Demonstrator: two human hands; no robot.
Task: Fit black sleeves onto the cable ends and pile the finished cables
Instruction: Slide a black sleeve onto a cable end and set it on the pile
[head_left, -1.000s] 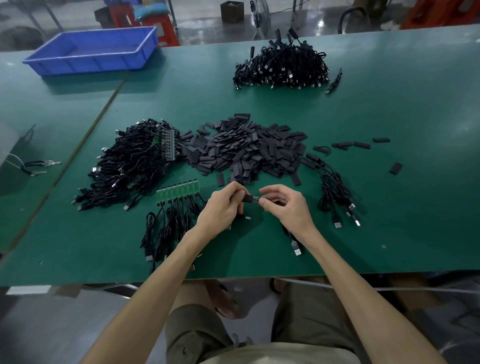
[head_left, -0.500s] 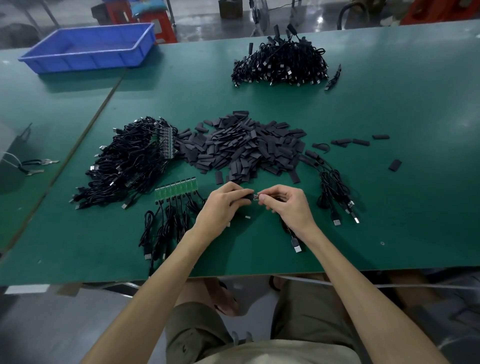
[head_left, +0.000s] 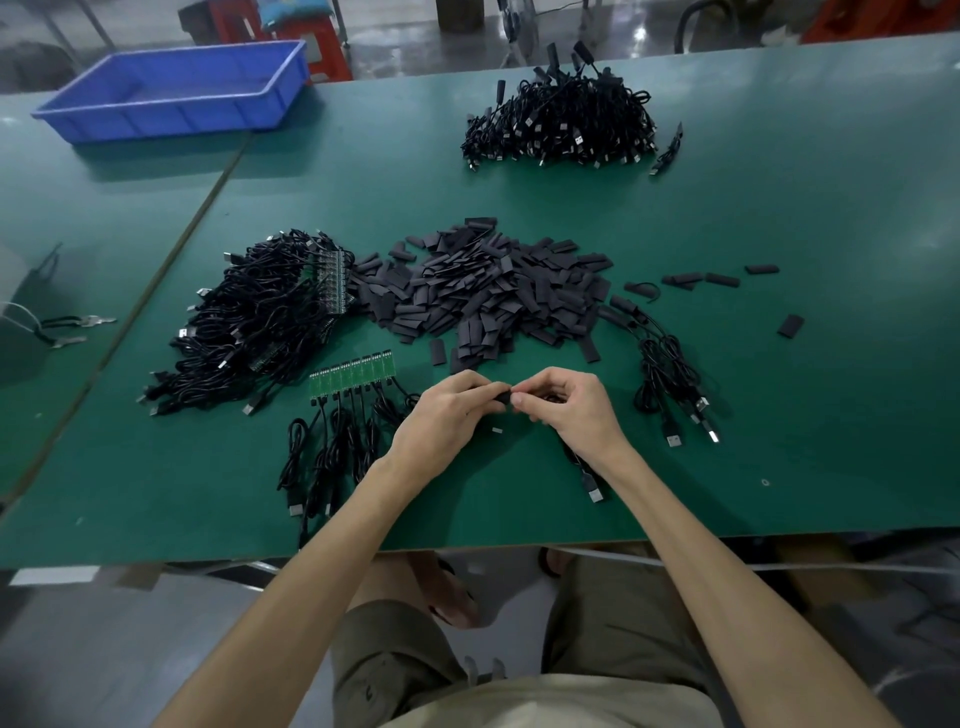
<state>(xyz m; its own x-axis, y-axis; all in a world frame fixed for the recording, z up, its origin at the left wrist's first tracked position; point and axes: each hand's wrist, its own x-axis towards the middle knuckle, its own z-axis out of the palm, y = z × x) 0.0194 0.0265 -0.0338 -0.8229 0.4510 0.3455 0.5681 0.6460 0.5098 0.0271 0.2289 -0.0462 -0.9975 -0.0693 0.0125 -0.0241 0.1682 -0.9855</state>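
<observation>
- Closer together now, the left hand (head_left: 447, 421) and right hand (head_left: 571, 410) hide the shiny tip.
- Left pinches the sleeve (head_left: 503, 399); right pinches the cable (head_left: 586, 475).
- Next, I think: push it snug, then pile it.

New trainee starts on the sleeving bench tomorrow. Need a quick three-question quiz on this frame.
1. True or false: the blue bin holds cables.
2. Multiple choice: the heap of loose sleeves lies (A) mid-table, just beyond the hands, (B) in the bin, (C) on the floor.
3. Short answer: what do the left hand and right hand pinch between them?

Key: 1 false; 2 A; 3 one black sleeve.
</observation>
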